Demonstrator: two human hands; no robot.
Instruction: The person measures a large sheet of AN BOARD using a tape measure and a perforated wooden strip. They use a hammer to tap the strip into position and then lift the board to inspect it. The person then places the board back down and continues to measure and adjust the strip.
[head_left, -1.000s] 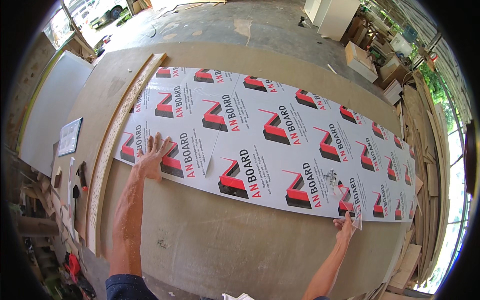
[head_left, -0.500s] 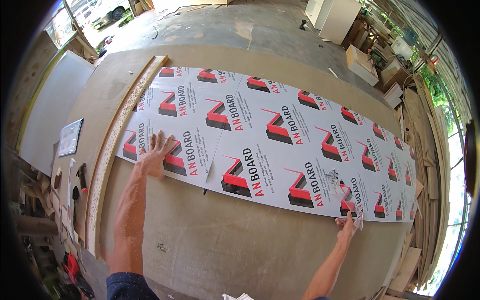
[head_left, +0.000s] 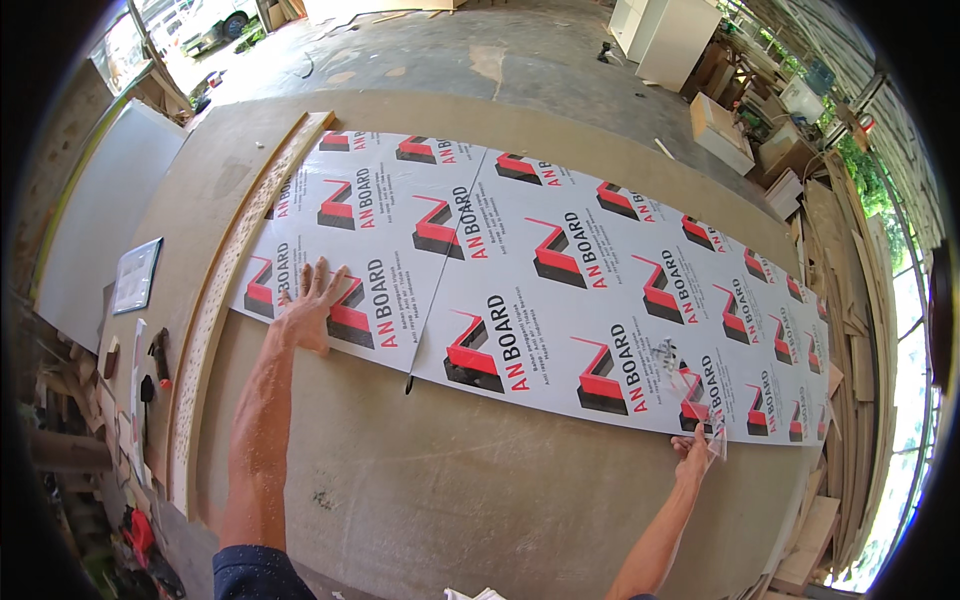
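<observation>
Two flat white panels with a repeated red and black print lie side by side on the work table: a smaller left panel (head_left: 395, 215) and a long right panel (head_left: 520, 335). A narrow dark seam runs between them. My left hand (head_left: 313, 312) rests flat on the left panel near its front edge, fingers spread. At the right panel's front edge, my right hand (head_left: 690, 447) pinches the rim, fingertips partly hidden. Beside those fingertips is a crumpled-looking clear plastic piece (head_left: 717, 440). A small dark thing (head_left: 409, 384) pokes out under the seam's near end.
A long wooden strip (head_left: 222, 285) lies along the panels' left end on the brown table (head_left: 420, 470). Left of it are a hammer (head_left: 160, 358) and a tablet-like flat object (head_left: 138, 275). Stacked boards (head_left: 850, 300) stand at the right; a white cabinet (head_left: 675, 40) stands behind.
The seam between the two panels has grown slightly wider and darker, most visibly at its near end. Both hands stay in nearly the same places.
</observation>
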